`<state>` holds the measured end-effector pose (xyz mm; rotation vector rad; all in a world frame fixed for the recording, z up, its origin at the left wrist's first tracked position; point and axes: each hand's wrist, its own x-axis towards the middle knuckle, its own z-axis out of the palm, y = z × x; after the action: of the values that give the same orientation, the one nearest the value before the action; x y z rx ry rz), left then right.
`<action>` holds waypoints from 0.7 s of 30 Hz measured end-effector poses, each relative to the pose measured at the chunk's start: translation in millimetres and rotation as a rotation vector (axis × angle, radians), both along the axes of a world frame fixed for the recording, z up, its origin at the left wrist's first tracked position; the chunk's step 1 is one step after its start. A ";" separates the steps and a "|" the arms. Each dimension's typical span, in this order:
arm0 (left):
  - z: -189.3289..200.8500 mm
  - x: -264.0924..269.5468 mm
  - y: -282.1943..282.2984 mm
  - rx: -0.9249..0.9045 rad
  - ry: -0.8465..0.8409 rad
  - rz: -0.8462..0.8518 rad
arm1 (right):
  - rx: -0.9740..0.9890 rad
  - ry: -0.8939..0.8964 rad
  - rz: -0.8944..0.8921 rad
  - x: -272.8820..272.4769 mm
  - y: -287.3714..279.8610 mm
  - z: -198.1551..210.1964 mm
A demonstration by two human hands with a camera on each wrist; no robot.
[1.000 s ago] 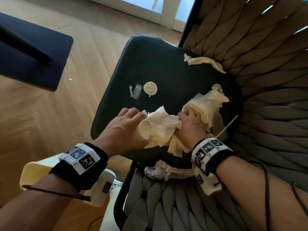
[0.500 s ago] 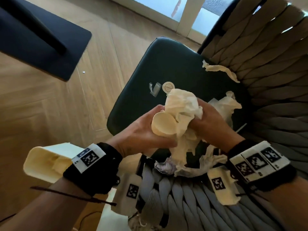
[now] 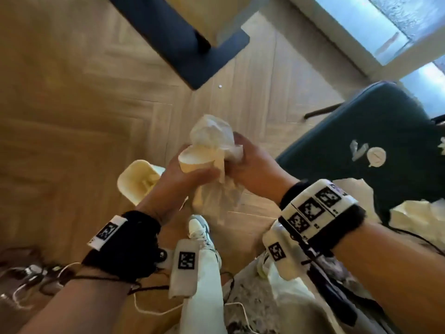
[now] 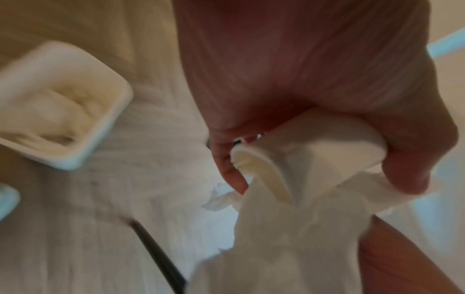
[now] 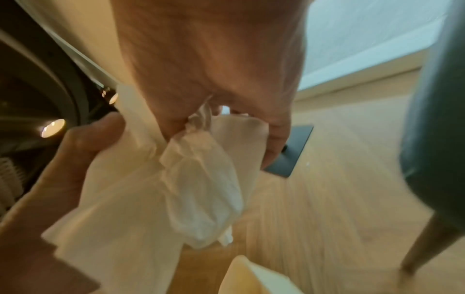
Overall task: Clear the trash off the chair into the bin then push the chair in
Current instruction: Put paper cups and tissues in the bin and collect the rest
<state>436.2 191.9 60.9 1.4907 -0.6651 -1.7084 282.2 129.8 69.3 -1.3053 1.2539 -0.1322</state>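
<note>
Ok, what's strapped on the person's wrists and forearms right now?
Bare forearms, no sleeves. Each wrist carries a black band with white blocks printed with black square tag markers. A white tagged camera unit hangs under the left wrist. Thin dark cords trail along the forearms.

- A black fabric band (image 3: 125,244) is worn on the left wrist, and a white tag with one black square code is fixed on top of it.
- A white block (image 3: 185,268) with a square code is hung under this band, and thin dark cords and a white cable are seen near it.
- A black band (image 3: 337,227) is worn on the right wrist too, and a white plate (image 3: 317,206) with three black square codes in a row is set over it.
- A second white block (image 3: 279,247) with one code is attached below the right band.
- Both forearms are bare, no sleeves are seen.
- Light trousers (image 3: 204,297) and a white and grey shoe (image 3: 201,231) are worn.
</note>
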 end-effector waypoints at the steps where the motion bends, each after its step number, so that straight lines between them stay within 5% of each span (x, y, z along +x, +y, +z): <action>1: -7.4 24.2 9.6 0.029 0.000 0.057 | 0.027 0.009 0.042 30.4 5.8 -9.7; 6: -80.9 137.1 58.0 0.203 -0.029 0.205 | 0.119 0.115 0.189 169.8 40.2 -103.2; 10: -170.3 188.2 83.6 0.309 -0.092 0.303 | 0.180 0.223 0.213 230.0 71.4 -192.8; 16: -282.1 203.5 95.4 0.480 -0.143 0.421 | 0.182 0.328 0.230 255.4 98.1 -284.1; 21: -299.2 201.2 102.6 0.574 -0.329 0.225 | 0.218 0.347 0.304 237.0 95.6 -285.7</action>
<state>637.5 294.5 -238.3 2.1843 -0.1477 -1.5612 519.2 225.4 -216.3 -1.3450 1.2976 0.4530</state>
